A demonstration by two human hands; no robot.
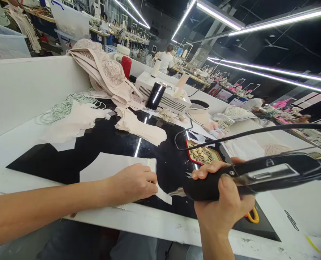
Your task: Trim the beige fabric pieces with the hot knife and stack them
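My left hand (140, 182) is closed, its curled fingers pressing on the right edge of a white sheet (106, 166). A narrow cream strip (151, 164) shows beside the knuckles; what lies under the fingertips is hidden. My right hand (224, 202) wraps round a black corded hand tool (204, 186), thumb on top. The tool's metal tip (178, 192) points left and appears to meet the sheet's lower right corner. Behind my right fingers, small pointed metal blades (189, 175) peek out. Orange scissor handles (254, 215) show below the wrist.
A stack of cream fabric pieces (140, 126) lies ahead on the black mat (103, 135). Beyond are beige bras (106, 72), a black tumbler (155, 95) and a vented white box (174, 101). A red-rimmed tray (187, 150) sits near the tool's cable (258, 130).
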